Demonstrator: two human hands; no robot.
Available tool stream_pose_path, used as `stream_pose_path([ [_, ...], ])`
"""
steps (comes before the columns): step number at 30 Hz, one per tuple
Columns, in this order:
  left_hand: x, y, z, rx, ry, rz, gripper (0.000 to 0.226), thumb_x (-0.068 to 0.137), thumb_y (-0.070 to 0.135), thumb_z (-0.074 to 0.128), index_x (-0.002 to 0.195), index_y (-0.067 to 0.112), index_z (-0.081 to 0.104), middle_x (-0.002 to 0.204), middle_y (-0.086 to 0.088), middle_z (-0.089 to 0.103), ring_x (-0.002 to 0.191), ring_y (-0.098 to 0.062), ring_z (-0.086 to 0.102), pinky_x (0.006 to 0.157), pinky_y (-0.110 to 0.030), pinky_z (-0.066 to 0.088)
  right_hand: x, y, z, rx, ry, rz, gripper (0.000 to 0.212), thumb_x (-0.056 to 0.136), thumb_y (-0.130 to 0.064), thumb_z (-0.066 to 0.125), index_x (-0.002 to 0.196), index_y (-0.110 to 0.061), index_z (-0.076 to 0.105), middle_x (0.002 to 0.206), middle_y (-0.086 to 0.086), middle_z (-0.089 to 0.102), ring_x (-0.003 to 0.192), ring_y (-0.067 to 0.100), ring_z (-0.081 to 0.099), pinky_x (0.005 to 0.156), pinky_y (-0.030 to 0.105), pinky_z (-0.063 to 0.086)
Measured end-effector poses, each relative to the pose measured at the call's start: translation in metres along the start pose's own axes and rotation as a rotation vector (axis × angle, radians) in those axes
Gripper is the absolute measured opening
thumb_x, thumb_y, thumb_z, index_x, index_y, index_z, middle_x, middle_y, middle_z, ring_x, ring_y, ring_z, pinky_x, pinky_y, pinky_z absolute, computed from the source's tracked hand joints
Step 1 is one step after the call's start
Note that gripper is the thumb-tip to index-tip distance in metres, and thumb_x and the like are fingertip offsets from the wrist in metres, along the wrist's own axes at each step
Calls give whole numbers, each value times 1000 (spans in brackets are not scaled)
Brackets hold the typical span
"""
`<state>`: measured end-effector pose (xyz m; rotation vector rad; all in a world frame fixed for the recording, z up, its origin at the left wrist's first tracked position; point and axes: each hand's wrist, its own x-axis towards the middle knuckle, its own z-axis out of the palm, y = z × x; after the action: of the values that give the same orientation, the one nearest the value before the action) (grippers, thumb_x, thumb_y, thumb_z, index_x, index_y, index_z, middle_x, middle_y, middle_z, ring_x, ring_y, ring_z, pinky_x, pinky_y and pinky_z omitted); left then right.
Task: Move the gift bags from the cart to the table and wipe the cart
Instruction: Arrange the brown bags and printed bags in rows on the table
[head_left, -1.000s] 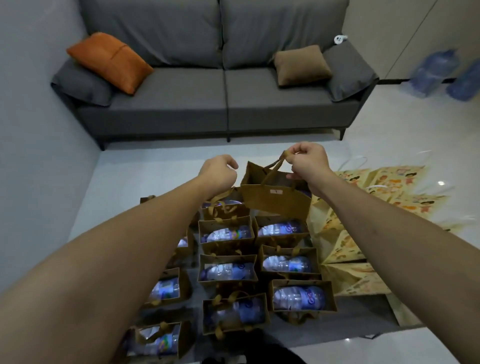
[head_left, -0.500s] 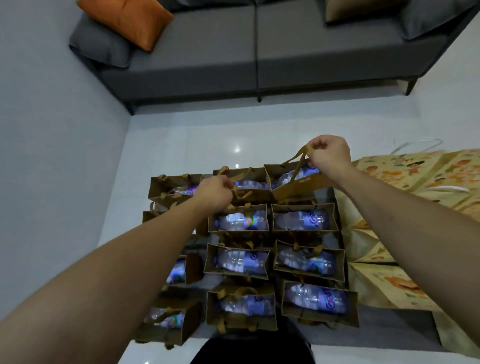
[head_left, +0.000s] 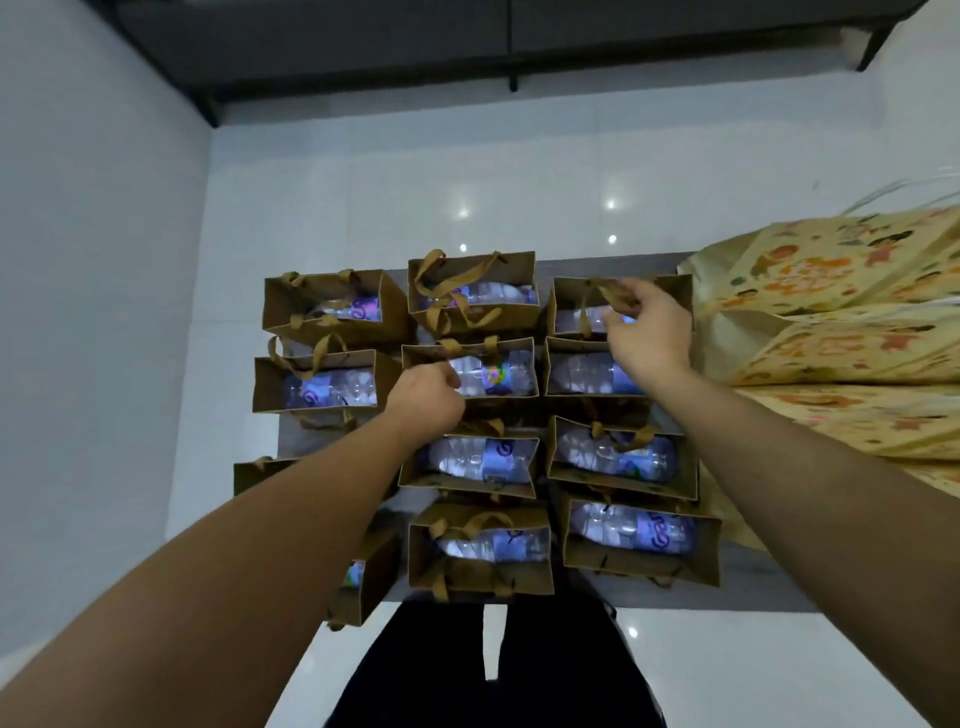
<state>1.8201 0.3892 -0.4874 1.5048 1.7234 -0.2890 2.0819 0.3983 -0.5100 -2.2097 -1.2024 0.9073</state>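
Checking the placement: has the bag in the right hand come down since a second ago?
Yes. The bag held by the right hand now sits down in the far-right row on the table, level with its neighbours.

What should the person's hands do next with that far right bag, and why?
Probably let go: the right hand pinches the handle of the far right brown bag, which already stands in the rows on the grey table. The left hand is curled beside the middle bag.
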Motion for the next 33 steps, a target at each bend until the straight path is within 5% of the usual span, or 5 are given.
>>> stream_pose_path([
  [4,-3,-17,22,84,-49,36,32,95,14,56,126,21,63,123,-10,60,106,-24,60,86,-35,54,-35,11,25,-25,113,20,29,94,-20,64,122,-13,66,117,9,64,103,26,63,94,40,51],
  [12,-15,-70,46,141,-3,92,38,96,20,61,134,19,62,138,-8,50,120,-29,52,99,-39,49,-122,40,81,-102,-194,-77,13,94,-15,66,105,-14,73,95,3,70,82,15,60,77,28,47],
  [22,-35,-123,87,388,24,270,26,98,33,55,116,25,71,116,-3,65,110,-24,51,91,-40,45,-165,73,124,-596,-525,-372,20,99,-34,55,108,-21,68,102,0,68,99,24,48,86,40,46],
  [27,-31,-129,106,393,48,345,25,100,30,54,121,25,66,119,0,67,117,-23,52,100,-42,38,-155,70,133,-709,-475,-370,16,98,-28,57,106,-26,71,92,-1,69,97,22,48,72,33,32],
  [33,-9,-118,112,240,138,212,21,103,28,51,109,25,70,103,-4,65,107,-28,53,80,-37,33,-149,60,135,-626,-419,-265,19,102,-30,51,111,-28,67,98,0,64,108,23,47,80,36,40],
])
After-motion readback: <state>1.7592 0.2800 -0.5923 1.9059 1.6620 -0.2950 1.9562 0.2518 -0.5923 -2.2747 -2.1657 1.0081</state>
